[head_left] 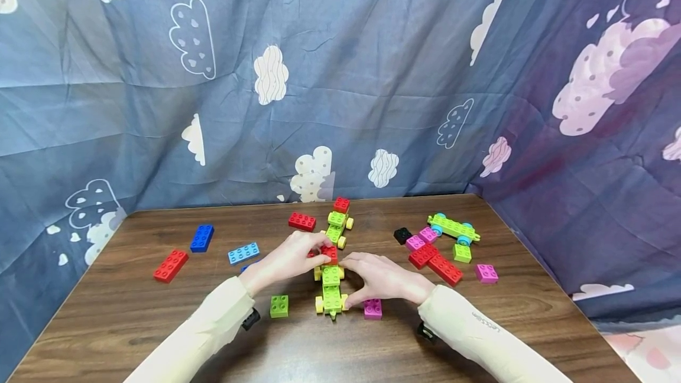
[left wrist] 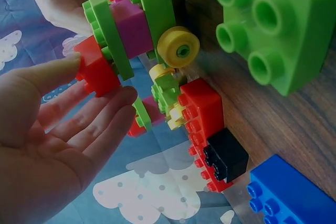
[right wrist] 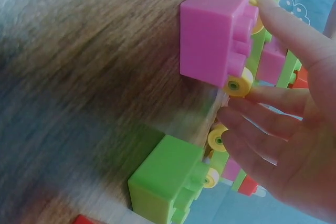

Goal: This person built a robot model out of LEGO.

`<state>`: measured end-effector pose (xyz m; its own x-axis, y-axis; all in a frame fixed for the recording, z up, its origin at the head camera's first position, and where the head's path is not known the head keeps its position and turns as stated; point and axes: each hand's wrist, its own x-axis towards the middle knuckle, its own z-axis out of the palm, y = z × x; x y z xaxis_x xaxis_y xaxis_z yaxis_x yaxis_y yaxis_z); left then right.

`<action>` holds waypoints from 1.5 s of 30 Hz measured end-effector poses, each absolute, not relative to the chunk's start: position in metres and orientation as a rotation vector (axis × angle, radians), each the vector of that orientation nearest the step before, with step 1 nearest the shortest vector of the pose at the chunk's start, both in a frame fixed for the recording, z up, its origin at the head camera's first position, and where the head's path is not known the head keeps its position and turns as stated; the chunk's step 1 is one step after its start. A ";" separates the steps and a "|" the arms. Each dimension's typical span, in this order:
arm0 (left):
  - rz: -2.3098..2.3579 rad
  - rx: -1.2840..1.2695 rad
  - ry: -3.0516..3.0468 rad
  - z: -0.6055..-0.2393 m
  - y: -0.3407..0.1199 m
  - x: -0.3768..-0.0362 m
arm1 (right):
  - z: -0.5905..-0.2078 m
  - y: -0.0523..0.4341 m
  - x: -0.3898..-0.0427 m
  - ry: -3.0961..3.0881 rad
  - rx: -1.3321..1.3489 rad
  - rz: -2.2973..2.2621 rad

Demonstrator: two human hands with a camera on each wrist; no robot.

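In the head view my left hand (head_left: 291, 257) pinches a red brick (left wrist: 96, 65) between thumb and fingers. That brick sits on a lime-green plate, which rests on a pink brick (left wrist: 131, 27) atop a lime-green toy car (head_left: 331, 293) with yellow wheels. My right hand (head_left: 382, 278) holds the car along its right side, its thumb at one yellow wheel and its index finger at the other wheel (right wrist: 239, 81). A similar car (head_left: 336, 233) carrying a red brick (head_left: 341, 204) stands just behind. The left hand partly hides the front car.
Beside the car lie a green brick (head_left: 279, 306) and a pink brick (head_left: 373, 309). Blue (head_left: 202, 238), light-blue (head_left: 243, 253) and red bricks (head_left: 171, 266) lie left. To the right are red bricks (head_left: 444, 269), a black brick (head_left: 402, 235) and a blue-wheeled car base (head_left: 453, 227).
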<state>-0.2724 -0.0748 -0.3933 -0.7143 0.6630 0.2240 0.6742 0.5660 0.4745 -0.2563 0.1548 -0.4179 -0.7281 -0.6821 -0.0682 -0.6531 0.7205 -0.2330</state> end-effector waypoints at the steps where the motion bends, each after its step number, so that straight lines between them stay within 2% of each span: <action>1: -0.865 -1.167 -2.771 -0.393 -0.075 -0.272 | -0.418 0.155 -0.256 2.775 -1.087 -0.293; 9: -0.910 -1.069 -2.803 -0.394 -0.073 -0.270 | -0.417 0.154 -0.256 2.775 -1.084 -0.295; 26: -0.990 -1.023 -2.825 -0.396 -0.072 -0.267 | -0.417 0.154 -0.257 2.794 -1.141 -0.295; 45: -1.047 -0.974 -2.779 -0.400 -0.075 -0.267 | -0.414 0.153 -0.263 2.786 -1.086 -0.664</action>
